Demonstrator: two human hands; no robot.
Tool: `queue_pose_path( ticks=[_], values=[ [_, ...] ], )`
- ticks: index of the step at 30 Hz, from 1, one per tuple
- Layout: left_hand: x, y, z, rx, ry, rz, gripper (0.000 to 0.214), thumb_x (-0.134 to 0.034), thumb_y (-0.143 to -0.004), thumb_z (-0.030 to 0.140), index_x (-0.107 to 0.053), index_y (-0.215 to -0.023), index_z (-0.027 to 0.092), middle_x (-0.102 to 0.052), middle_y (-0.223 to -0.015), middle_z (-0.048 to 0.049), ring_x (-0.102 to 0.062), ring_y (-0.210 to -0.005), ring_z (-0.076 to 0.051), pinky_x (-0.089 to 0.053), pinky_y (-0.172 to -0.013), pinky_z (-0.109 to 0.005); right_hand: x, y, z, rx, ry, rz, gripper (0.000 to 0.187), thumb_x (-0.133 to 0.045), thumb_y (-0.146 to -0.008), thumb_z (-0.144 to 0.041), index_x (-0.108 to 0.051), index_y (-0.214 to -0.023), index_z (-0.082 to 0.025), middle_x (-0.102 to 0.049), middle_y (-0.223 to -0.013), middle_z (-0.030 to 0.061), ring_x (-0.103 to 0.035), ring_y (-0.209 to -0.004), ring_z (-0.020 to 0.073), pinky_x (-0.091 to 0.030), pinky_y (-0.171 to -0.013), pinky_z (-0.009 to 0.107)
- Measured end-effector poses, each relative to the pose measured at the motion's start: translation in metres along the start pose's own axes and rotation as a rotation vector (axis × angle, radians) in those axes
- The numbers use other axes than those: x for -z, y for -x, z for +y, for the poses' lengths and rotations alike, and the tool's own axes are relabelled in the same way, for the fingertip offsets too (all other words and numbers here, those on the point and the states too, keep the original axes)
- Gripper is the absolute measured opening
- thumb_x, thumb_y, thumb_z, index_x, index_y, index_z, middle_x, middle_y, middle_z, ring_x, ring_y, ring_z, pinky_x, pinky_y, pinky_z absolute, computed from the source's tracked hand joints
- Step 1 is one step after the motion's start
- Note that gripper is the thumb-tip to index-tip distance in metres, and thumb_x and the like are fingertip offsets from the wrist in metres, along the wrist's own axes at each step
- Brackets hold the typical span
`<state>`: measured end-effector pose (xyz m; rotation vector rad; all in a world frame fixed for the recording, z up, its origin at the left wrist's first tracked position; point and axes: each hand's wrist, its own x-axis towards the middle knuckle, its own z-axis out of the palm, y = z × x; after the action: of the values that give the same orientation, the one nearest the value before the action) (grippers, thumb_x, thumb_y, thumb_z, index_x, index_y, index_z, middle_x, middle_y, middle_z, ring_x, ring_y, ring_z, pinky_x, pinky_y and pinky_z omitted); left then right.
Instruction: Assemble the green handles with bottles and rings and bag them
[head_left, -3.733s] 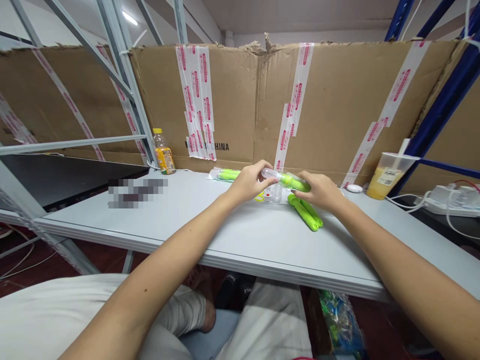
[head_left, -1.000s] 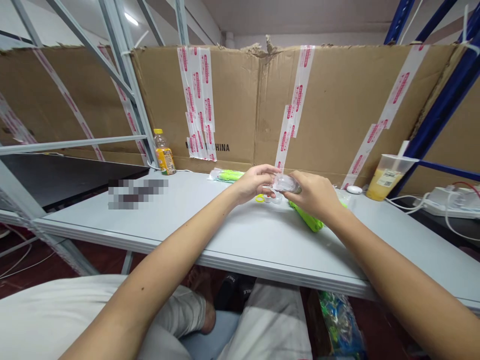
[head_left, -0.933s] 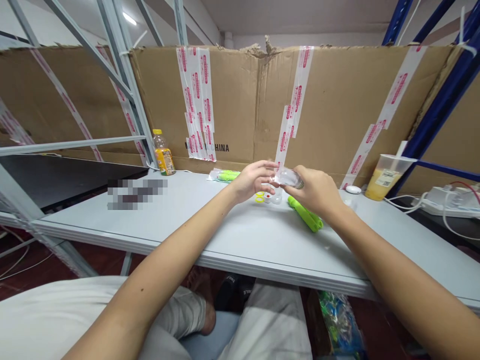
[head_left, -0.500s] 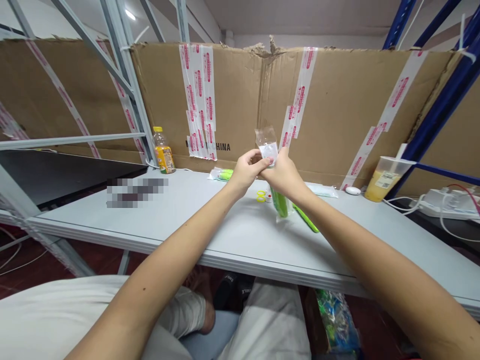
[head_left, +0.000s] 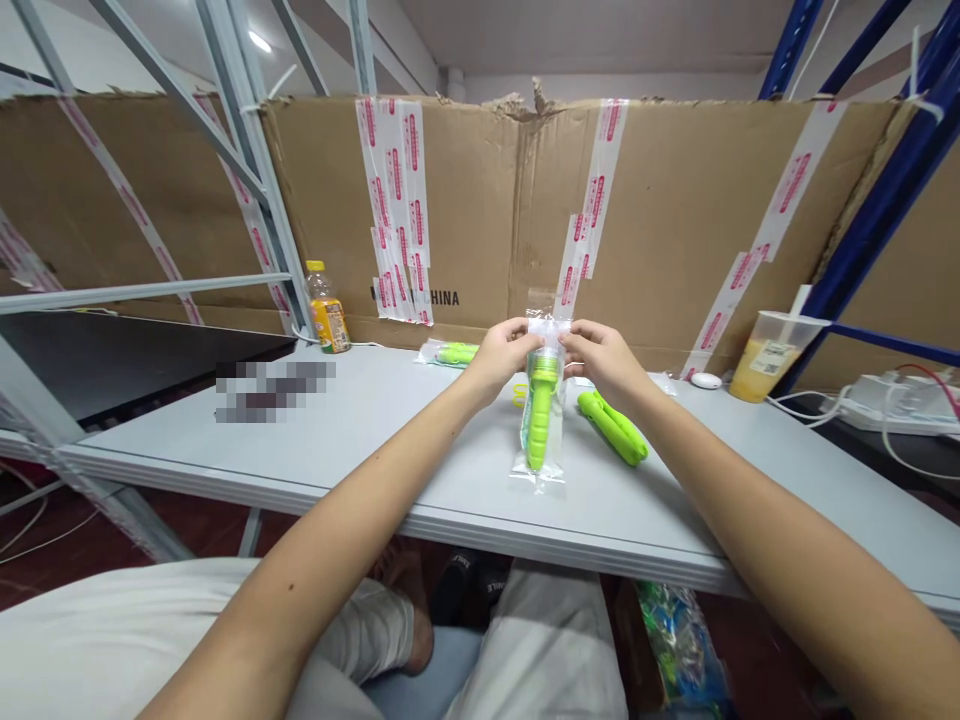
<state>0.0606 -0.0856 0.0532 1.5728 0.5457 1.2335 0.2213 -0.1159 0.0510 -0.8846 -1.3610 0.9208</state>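
- Clear poly bag (head_left: 541,455), 1 pc: held upright over table centre, green item (head_left: 538,420) inside; whether the lower end touches the table can't be told.
- L hand (head_left: 504,352) & R hand (head_left: 606,358): close together, each pinching the bag's top edge, one per corner.
- Loose green pcs (head_left: 615,428): flat on the table just R of the bag, not touching it.
- Table (head_left: 300,440): pale grey, wide bare area to the L and toward the front edge.
- Back row: bagged green pc (head_left: 448,352), yellow-cap bottle (head_left: 328,310), lidded cup w/ yellow drink (head_left: 772,352), power strip (head_left: 896,398).
- Cardboard wall (head_left: 675,220): print "CHINA" legible; tape strips w/ red print, too small to read.
- Grey rack (head_left: 247,150) at L, blue rack (head_left: 877,210) at R.
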Motion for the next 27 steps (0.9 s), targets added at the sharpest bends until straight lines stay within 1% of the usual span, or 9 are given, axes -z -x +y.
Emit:
queue_pose_path(
  ticks=[3,6,9,14,17,20,23,27],
  values=[
    [-0.001,0.0,-0.004,0.04,-0.018,-0.02,0.025,-0.066,-0.068,0.026,-0.064,-0.089,0.015,-0.062,-0.087,-0.0038,-0.06,-0.08,-0.016,-0.051,-0.068,-0.029,0.001,0.004,0.005,-0.028,-0.004,0.013,0.019,-0.073,-0.071,-0.032,-0.062,-0.077,-0.018,-0.062,-0.071,0.0009,-0.061,-0.059,0.0138,-0.053,-0.053,0.028],
    [-0.001,0.0,-0.007,0.066,-0.05,-0.042,0.024,-0.066,-0.068,0.026,-0.064,-0.09,0.016,-0.063,-0.089,-0.0038,-0.06,-0.082,-0.016,-0.05,-0.068,-0.028,0.001,0.007,0.007,-0.054,-0.002,0.047,0.018,-0.072,-0.072,-0.033,-0.061,-0.074,-0.018,-0.06,-0.066,0.0006,-0.059,-0.055,0.0135,-0.052,-0.049,0.028],
    [-0.002,0.001,-0.008,0.082,-0.041,-0.048,0.026,-0.066,-0.067,0.026,-0.064,-0.091,0.016,-0.063,-0.09,-0.0039,-0.06,-0.082,-0.016,-0.05,-0.069,-0.029,0.002,0.008,0.009,-0.044,-0.001,0.074,0.019,-0.07,-0.075,-0.035,-0.06,-0.074,-0.019,-0.059,-0.063,0.0001,-0.057,-0.053,0.0126,-0.05,-0.047,0.027],
    [-0.005,0.004,-0.008,0.121,-0.012,-0.059,0.024,-0.066,-0.066,0.025,-0.062,-0.088,0.016,-0.063,-0.087,-0.0031,-0.06,-0.078,-0.015,-0.049,-0.065,-0.027,0.001,0.006,0.013,-0.019,0.002,0.123,0.018,-0.068,-0.073,-0.035,-0.058,-0.071,-0.02,-0.056,-0.062,-0.0009,-0.054,-0.052,0.0117,-0.047,-0.045,0.025],
    [-0.006,0.005,-0.009,0.152,-0.007,-0.055,0.022,-0.068,-0.07,0.032,-0.062,-0.084,0.016,-0.061,-0.083,-0.0022,-0.059,-0.075,-0.014,-0.048,-0.063,-0.026,-0.002,0.008,0.015,0.033,0.037,0.167,0.017,-0.067,-0.072,-0.033,-0.056,-0.068,-0.02,-0.053,-0.063,-0.0023,-0.052,-0.053,0.0109,-0.047,-0.047,0.025],
    [-0.006,0.004,-0.011,0.168,-0.034,-0.023,0.029,-0.07,-0.072,0.042,-0.061,-0.079,0.016,-0.06,-0.08,-0.0017,-0.056,-0.07,-0.013,-0.046,-0.061,-0.025,-0.006,0.011,0.017,0.071,0.061,0.172,0.016,-0.065,-0.072,-0.033,-0.056,-0.066,-0.021,-0.051,-0.062,-0.0034,-0.05,-0.054,0.0107,-0.047,-0.047,0.024],
    [-0.004,0.002,-0.013,0.162,-0.053,-0.015,0.028,-0.072,-0.07,0.042,-0.063,-0.077,0.016,-0.061,-0.079,-0.0016,-0.056,-0.07,-0.012,-0.045,-0.06,-0.025,-0.008,0.012,0.019,0.044,0.061,0.165,0.014,-0.064,-0.071,-0.032,-0.058,-0.067,-0.02,-0.051,-0.062,-0.0037,-0.049,-0.054,0.0104,-0.045,-0.045,0.023],
    [-0.002,0.002,-0.013,0.145,-0.037,-0.033,0.026,-0.074,-0.068,0.038,-0.067,-0.079,0.016,-0.063,-0.079,-0.002,-0.058,-0.071,-0.013,-0.047,-0.062,-0.026,-0.006,0.01,0.019,-0.002,0.039,0.164,0.015,-0.067,-0.068,-0.034,-0.062,-0.071,-0.02,-0.056,-0.067,-0.0026,-0.051,-0.056,0.011,-0.047,-0.046,0.024]
  ],
)
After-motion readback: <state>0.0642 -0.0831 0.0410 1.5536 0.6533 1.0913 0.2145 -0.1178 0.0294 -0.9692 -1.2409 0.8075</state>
